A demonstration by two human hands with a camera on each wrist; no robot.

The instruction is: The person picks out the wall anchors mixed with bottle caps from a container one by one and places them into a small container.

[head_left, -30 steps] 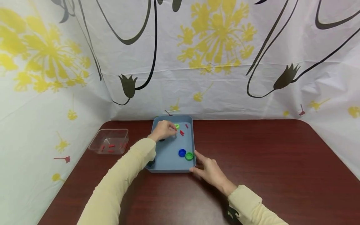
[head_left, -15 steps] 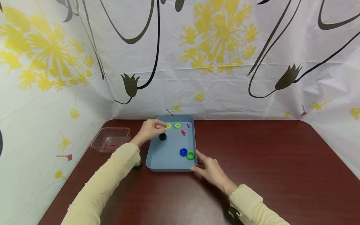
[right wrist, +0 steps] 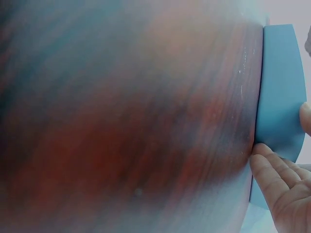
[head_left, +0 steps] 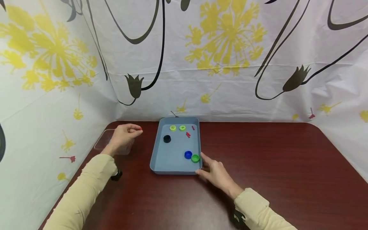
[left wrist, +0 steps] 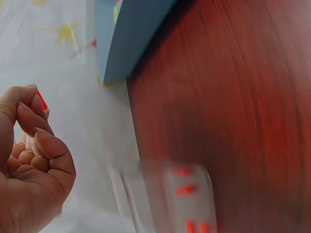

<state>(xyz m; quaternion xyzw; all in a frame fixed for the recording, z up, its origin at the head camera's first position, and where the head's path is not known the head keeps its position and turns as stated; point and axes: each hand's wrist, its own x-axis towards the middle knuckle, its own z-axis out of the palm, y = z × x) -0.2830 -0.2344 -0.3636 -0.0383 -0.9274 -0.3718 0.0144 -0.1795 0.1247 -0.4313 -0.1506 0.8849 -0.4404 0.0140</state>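
My left hand (head_left: 123, 135) is raised above the clear plastic box (head_left: 125, 149) at the table's left, pinching a small red piece (left wrist: 43, 100) between thumb and fingertips. Several similar red pieces (left wrist: 185, 190) lie in that box. A grey-blue tray (head_left: 172, 164) stands at the middle of the table. At its near right corner, my right hand (head_left: 217, 175) touches the outside, thumb at the front wall and straight fingers along the side. Several more red pieces (head_left: 188, 134) lie in the tray.
The tray also holds two yellow-green round caps (head_left: 177, 127) at the back, a black round cap (head_left: 167, 139), and a blue cap (head_left: 188, 155) touching a green cap (head_left: 195, 158) near the front right. A patterned white sheet (head_left: 172, 86) hangs behind the dark red table (head_left: 273, 159).
My left hand has moved left out of the tray to above the clear box, carrying the red piece. My right hand has stayed at the tray's corner.
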